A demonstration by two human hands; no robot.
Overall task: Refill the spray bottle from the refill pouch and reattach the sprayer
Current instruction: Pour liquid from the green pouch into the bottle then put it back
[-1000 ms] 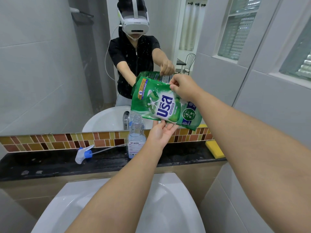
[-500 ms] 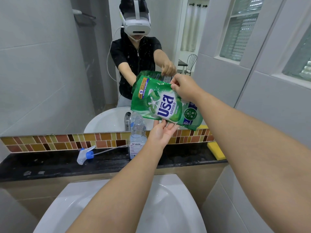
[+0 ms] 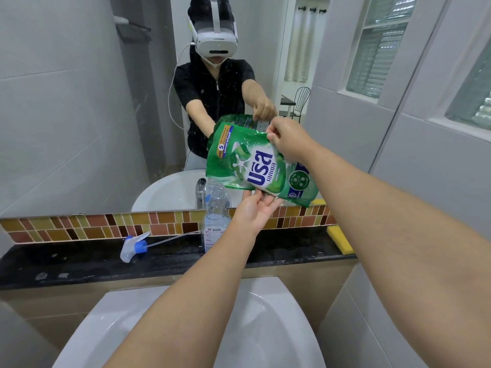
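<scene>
A green refill pouch (image 3: pixel 255 163) hangs tilted above the counter, its lower left corner over the mouth of the clear spray bottle (image 3: pixel 216 216). My right hand (image 3: pixel 288 140) pinches the pouch's upper right edge. From below, my left hand (image 3: pixel 256 211) holds up the pouch's bottom edge with its fingertips, palm up. The bottle stands upright on the black counter (image 3: pixel 79 264), uncapped and partly filled with clear liquid. The white sprayer head (image 3: pixel 132 247) with a blue collar and long dip tube lies on its side on the counter, left of the bottle.
A white washbasin (image 3: pixel 252 328) sits below my arms. A yellow sponge (image 3: pixel 340 240) lies at the counter's right end. Behind the counter run a mosaic tile strip (image 3: pixel 93 227) and a mirror showing a person in a headset. A faucet (image 3: pixel 200 192) stands behind the bottle.
The pouch has shifted slightly with both hands, its lower corner staying over the bottle's mouth. Bottle and sprayer head have not moved.
</scene>
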